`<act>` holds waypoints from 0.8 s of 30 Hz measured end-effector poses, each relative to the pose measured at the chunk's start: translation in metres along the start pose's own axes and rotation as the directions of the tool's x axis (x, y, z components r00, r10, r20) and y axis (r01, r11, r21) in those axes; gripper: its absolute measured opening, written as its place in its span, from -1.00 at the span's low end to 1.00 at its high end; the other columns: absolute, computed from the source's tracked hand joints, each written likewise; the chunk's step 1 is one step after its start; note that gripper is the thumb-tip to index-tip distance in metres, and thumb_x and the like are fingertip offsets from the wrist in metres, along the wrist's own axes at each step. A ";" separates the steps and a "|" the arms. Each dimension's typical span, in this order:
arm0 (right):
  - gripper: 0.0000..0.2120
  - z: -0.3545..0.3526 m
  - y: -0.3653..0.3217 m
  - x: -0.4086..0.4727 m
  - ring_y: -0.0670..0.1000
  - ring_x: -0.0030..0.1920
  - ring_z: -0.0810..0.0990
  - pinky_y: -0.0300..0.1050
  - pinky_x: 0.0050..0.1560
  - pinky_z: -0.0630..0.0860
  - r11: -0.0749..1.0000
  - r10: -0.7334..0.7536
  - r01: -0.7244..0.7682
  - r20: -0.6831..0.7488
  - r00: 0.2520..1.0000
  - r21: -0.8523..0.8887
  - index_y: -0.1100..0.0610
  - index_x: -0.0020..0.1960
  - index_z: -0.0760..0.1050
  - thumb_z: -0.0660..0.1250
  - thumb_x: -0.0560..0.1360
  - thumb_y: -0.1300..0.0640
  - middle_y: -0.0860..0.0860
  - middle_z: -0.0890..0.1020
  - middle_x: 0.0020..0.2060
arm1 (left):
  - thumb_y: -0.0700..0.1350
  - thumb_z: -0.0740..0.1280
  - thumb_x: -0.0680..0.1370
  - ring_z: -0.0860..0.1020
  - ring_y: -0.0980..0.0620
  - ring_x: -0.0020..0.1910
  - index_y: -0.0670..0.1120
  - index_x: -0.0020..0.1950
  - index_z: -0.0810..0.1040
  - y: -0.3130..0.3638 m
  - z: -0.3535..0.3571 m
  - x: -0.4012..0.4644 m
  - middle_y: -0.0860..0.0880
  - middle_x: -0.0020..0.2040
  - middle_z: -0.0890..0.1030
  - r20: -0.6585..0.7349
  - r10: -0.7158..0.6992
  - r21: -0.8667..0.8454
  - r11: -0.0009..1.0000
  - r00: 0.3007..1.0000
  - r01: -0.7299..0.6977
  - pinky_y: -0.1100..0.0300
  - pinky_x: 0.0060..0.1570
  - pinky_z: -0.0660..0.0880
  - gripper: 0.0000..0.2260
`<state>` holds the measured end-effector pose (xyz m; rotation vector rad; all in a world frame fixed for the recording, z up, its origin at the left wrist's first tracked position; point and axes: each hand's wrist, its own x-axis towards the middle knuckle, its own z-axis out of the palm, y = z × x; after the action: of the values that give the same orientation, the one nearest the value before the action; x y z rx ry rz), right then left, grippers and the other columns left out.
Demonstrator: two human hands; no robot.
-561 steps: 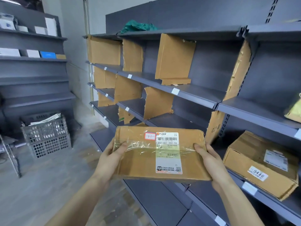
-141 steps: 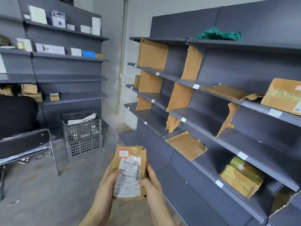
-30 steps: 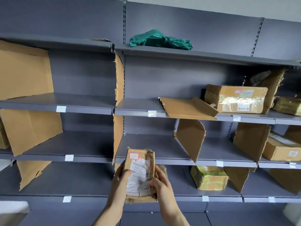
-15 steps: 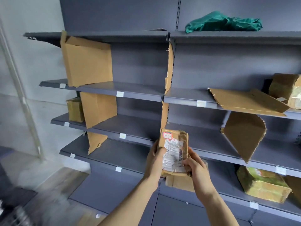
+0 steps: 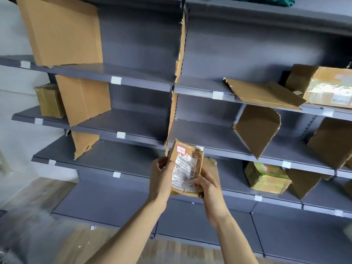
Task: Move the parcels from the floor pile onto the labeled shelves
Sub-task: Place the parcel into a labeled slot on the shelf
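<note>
Before the grey shelves (image 5: 122, 161), small taped parcel (image 5: 185, 166) gripped upright by left hand (image 5: 162, 178) and right hand (image 5: 206, 187). Best to read the code, match a shelf tag (image 5: 116, 174), then slide in flat

Both hands (image 5: 185, 181) raised, fingers curled

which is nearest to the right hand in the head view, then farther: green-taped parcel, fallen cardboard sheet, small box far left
From the right hand:
1. green-taped parcel, same shelf level, just to its right
2. fallen cardboard sheet, lying flat, upper right
3. small box, far left end, behind a divider
</note>
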<state>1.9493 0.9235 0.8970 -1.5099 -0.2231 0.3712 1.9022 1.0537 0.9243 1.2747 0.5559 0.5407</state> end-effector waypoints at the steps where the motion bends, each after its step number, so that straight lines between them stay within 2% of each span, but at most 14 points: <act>1: -0.58 -0.007 0.004 -0.006 0.04 -0.04 0.66 -0.07 0.05 0.56 1.000 0.013 -0.013 -0.013 1.000 0.009 0.02 0.30 0.57 0.18 0.55 0.33 0.04 0.74 0.02 | 0.01 0.37 0.54 0.64 -0.01 0.00 0.01 0.09 0.51 -0.006 0.006 -0.002 -0.02 0.04 0.67 0.019 -0.028 0.015 1.000 0.999 0.027 0.04 -0.06 0.61 -0.83; 3: -0.58 -0.023 0.013 -0.015 0.07 0.08 0.68 0.05 0.24 0.53 0.999 0.050 -0.048 -0.068 0.996 0.025 0.02 0.32 0.56 0.17 0.56 0.31 0.05 0.73 0.10 | 0.05 0.38 0.54 0.65 0.00 -0.01 0.04 0.04 0.51 -0.019 0.020 -0.006 0.01 -0.01 0.68 0.062 -0.076 0.042 0.996 0.995 0.073 -0.07 0.03 0.61 -0.85; 7: -0.64 -0.063 0.023 -0.032 0.09 0.16 0.68 -0.03 0.20 0.55 0.994 0.089 -0.076 -0.195 0.977 0.075 0.01 0.31 0.57 0.21 0.58 0.21 0.02 0.73 0.11 | 0.05 0.38 0.55 0.64 0.01 0.01 -0.01 0.14 0.54 -0.047 0.055 -0.019 0.02 0.04 0.68 0.133 -0.148 0.070 0.988 0.980 0.139 0.09 -0.09 0.57 -0.78; 10: -0.71 -0.096 0.026 -0.041 0.09 0.17 0.69 -0.09 0.12 0.54 0.991 0.104 -0.075 -0.281 0.954 0.111 0.05 0.29 0.59 0.22 0.62 0.15 0.01 0.74 0.09 | 0.04 0.37 0.55 0.62 -0.01 0.04 0.00 0.16 0.52 -0.065 0.084 -0.034 0.01 0.07 0.66 0.174 -0.193 0.078 0.980 0.966 0.182 0.09 -0.06 0.54 -0.77; 15: -0.71 -0.157 0.033 -0.059 0.03 0.12 0.71 -0.04 0.23 0.56 0.984 0.153 -0.108 -0.367 0.918 0.142 0.01 0.26 0.61 0.18 0.66 0.14 0.00 0.75 0.07 | -0.03 0.31 0.59 0.54 0.13 -0.05 0.00 0.17 0.48 -0.093 0.144 -0.064 0.07 0.01 0.60 0.249 -0.228 0.135 0.971 0.941 0.200 0.20 -0.24 0.40 -0.83; 20: -0.70 -0.230 0.043 -0.077 0.02 0.08 0.71 -0.14 0.05 0.54 0.973 0.211 -0.152 -0.405 0.890 0.172 0.02 0.24 0.63 0.15 0.67 0.13 -0.01 0.76 0.02 | -0.13 0.29 0.60 0.52 0.19 -0.10 -0.05 0.22 0.45 -0.122 0.208 -0.105 0.09 -0.03 0.57 0.314 -0.273 0.203 0.955 0.910 0.216 0.26 -0.30 0.36 -0.81; 24: -0.68 -0.286 0.048 -0.083 -0.04 0.06 0.72 -0.21 -0.02 0.53 0.971 0.223 -0.165 -0.410 0.884 0.173 0.02 0.31 0.59 0.14 0.68 0.13 -0.03 0.75 0.06 | -0.09 0.31 0.59 0.59 0.04 -0.01 -0.01 0.20 0.45 -0.141 0.255 -0.128 -0.03 0.08 0.63 0.300 -0.296 0.248 0.942 0.907 0.226 0.16 -0.24 0.44 -0.80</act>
<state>1.9736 0.6282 0.8405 -1.4454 0.2997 0.1993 1.9830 0.7560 0.8490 1.4260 0.4961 0.0344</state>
